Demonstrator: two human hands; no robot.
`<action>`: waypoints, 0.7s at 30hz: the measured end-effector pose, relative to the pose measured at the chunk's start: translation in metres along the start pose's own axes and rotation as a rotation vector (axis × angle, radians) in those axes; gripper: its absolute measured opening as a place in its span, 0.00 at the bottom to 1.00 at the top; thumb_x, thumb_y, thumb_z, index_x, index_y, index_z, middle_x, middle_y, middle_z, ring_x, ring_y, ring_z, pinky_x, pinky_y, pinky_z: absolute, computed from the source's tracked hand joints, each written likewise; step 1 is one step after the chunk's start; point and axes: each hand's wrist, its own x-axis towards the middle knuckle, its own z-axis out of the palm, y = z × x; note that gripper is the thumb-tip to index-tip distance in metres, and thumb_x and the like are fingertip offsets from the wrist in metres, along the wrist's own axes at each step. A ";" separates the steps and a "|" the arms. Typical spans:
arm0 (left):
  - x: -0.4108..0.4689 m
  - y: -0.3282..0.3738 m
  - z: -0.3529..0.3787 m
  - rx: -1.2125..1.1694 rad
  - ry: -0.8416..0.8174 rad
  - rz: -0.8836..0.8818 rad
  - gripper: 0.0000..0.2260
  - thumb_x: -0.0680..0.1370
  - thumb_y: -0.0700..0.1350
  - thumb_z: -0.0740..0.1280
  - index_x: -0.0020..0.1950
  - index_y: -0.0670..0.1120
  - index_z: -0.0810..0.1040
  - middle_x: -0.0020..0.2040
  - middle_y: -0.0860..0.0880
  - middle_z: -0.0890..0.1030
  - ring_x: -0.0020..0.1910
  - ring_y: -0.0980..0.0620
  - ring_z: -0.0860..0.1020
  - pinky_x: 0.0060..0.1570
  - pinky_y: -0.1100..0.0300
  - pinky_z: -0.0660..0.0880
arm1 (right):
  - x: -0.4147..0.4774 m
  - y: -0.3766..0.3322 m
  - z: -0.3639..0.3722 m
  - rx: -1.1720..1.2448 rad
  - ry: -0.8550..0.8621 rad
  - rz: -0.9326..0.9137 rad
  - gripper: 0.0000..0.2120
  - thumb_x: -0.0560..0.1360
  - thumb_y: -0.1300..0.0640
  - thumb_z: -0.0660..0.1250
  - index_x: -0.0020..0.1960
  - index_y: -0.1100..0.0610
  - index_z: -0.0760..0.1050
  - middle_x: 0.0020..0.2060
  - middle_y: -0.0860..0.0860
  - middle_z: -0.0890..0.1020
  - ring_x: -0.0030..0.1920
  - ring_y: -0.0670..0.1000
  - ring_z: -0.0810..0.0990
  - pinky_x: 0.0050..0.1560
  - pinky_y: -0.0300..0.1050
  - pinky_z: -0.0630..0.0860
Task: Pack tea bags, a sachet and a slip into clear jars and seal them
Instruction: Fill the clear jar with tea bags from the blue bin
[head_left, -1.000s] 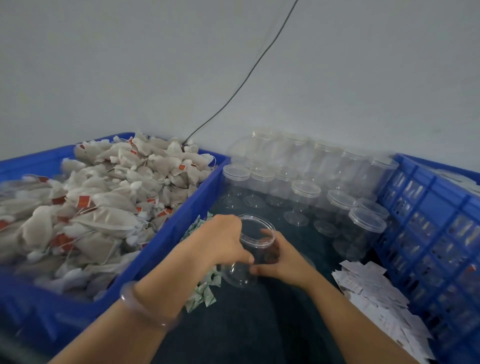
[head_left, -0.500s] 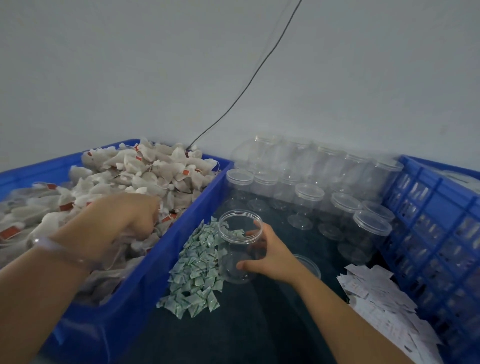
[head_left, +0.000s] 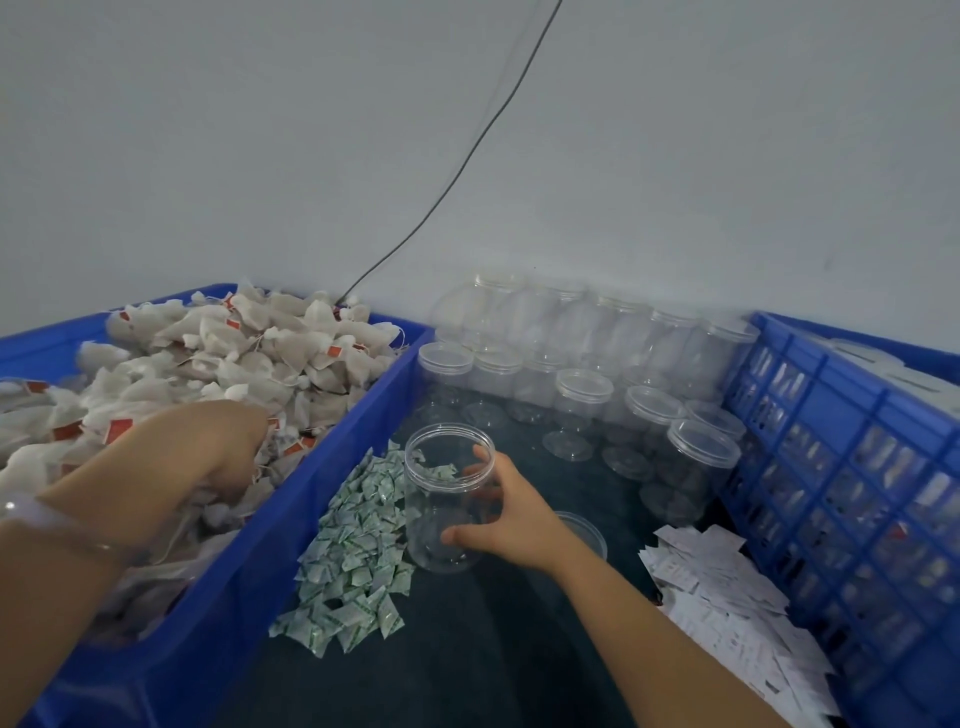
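Landmark: open jar (head_left: 449, 499), upright on table (head_left: 467, 649), my right hand (head_left: 511, 514) wrapped round its right side. Sachet pile (head_left: 358, 540) just left of jar, on table. Crate (head_left: 322, 499) left beyond that, tea bags (head_left: 234, 353) heaped in it, my left hand (head_left: 208, 457) in heap, fingertips buried. Loose lid (head_left: 584, 530) just right of jar, partly behind my hand. Slip pile (head_left: 727, 608) farther right, nearer me. Lidded jars (head_left: 582, 384) behind jar. Latticed crate (head_left: 831, 467) far right.

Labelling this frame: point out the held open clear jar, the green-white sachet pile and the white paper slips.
open clear jar (head_left: 430, 501), head view, side wall
green-white sachet pile (head_left: 358, 561), head view, pile's middle
white paper slips (head_left: 727, 608), head view, heap's middle
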 end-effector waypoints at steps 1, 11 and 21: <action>0.000 0.000 0.001 -0.003 0.009 -0.002 0.15 0.73 0.44 0.71 0.58 0.48 0.74 0.51 0.51 0.77 0.50 0.53 0.76 0.43 0.64 0.71 | 0.000 0.000 0.001 0.004 0.001 0.000 0.47 0.60 0.45 0.79 0.71 0.36 0.56 0.58 0.31 0.71 0.64 0.42 0.72 0.50 0.26 0.71; -0.007 -0.005 -0.014 0.028 0.011 -0.086 0.25 0.70 0.50 0.76 0.64 0.47 0.73 0.56 0.50 0.77 0.50 0.52 0.75 0.50 0.62 0.73 | 0.002 0.001 0.007 0.022 0.014 0.002 0.45 0.62 0.48 0.80 0.70 0.36 0.57 0.57 0.28 0.70 0.56 0.34 0.73 0.44 0.23 0.71; -0.008 -0.007 -0.030 -0.051 0.247 -0.011 0.10 0.78 0.35 0.63 0.56 0.46 0.78 0.55 0.48 0.79 0.52 0.51 0.77 0.48 0.63 0.71 | 0.007 0.000 0.014 0.014 0.002 0.010 0.41 0.62 0.47 0.80 0.63 0.31 0.56 0.55 0.26 0.68 0.55 0.33 0.72 0.47 0.28 0.71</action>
